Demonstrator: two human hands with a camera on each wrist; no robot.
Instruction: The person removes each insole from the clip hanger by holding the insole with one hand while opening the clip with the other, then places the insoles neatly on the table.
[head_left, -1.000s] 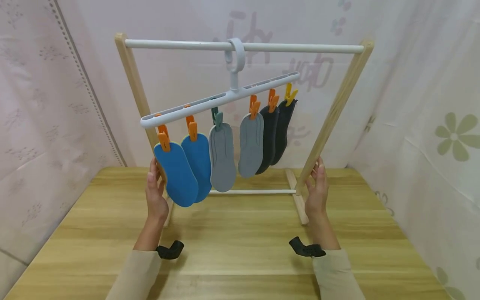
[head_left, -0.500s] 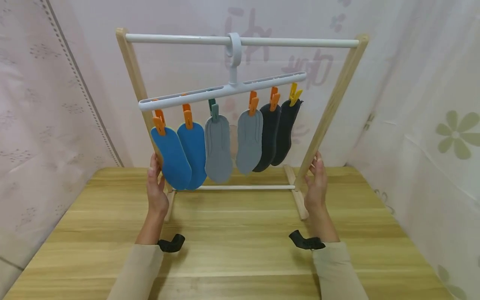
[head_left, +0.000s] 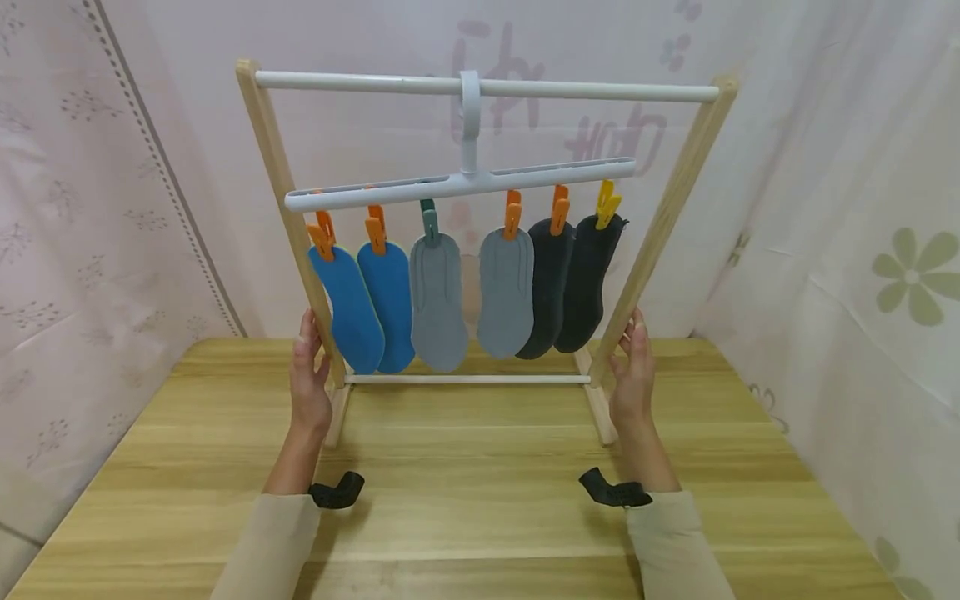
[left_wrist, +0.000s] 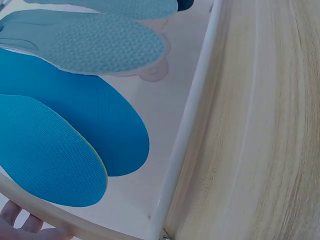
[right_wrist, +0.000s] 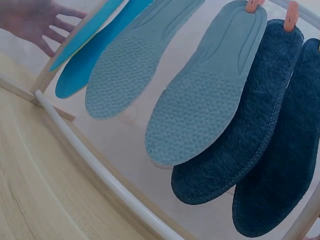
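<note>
In the head view my left hand (head_left: 309, 383) rests at the left wooden post (head_left: 277, 158) of a drying rack, fingers extended behind it. My right hand (head_left: 633, 379) touches the right post (head_left: 667, 225) in the same way. From the rack's white top rod (head_left: 360, 81) hangs a white clip hanger (head_left: 465, 179), its left end lower. Orange, green and yellow clips hold pairs of insoles: blue insoles (head_left: 348, 312) at left, grey textured insoles (head_left: 437, 304) in the middle, and fuzzy black insoles (head_left: 588, 283) at right. The right wrist view shows the left hand (right_wrist: 37, 20) with spread fingers.
The rack stands on a wood-grain table (head_left: 465, 517), with a white lower rod (head_left: 465, 379) joining its posts. Patterned cloth (head_left: 847, 208) surrounds the table behind and at the sides. Black wrist mounts (head_left: 337, 492) stick inward from both sleeves.
The hanger has swung round on the top rod: its left end has turned back and its right end forward, and its slant has lessened. Both hands stay at the posts.
</note>
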